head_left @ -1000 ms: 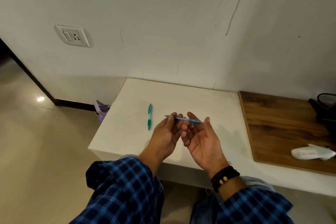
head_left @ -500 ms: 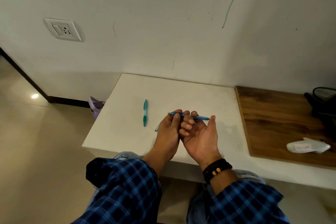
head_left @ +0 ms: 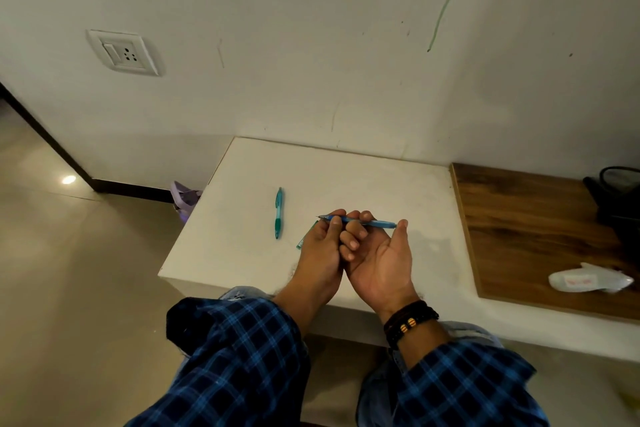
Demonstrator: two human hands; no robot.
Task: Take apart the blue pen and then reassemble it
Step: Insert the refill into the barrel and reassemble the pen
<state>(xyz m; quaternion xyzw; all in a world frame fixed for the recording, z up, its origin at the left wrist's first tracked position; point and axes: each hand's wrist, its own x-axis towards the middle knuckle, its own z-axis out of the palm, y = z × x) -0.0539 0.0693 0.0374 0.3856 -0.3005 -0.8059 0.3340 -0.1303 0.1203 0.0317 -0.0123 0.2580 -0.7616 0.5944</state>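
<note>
Both hands have closed in since a second ago: left hand [head_left: 320, 246] and right hand [head_left: 377, 253] now touch, both pinching the slim blue plastic pen [head_left: 360, 221] level above the white tabletop [head_left: 346, 177]. Light, stiff and likely slippery, it wants gripping near each end. A teal pen [head_left: 278, 213] lies nearby, below a marked white wall [head_left: 311, 45].
</note>
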